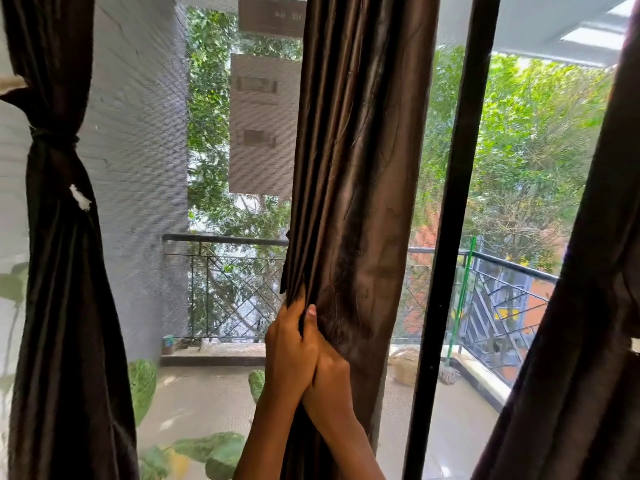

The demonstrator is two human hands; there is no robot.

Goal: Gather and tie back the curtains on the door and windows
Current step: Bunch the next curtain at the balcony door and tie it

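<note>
A dark brown satin curtain (360,161) hangs in the middle of the view, bunched into vertical folds. My left hand (289,348) grips its left edge at about waist height. Pressed against it, my right hand (329,372) clutches the same folds, thumb pointing up. At the left, another dark curtain (65,271) is cinched by a tie-back (53,136). A third dark curtain (581,306) hangs loose at the right edge.
A black door frame post (446,237) stands just right of the middle curtain. Behind the mesh screen lies a balcony with a metal railing (225,271), a green pole (462,299), a grey wall (138,168) and trees.
</note>
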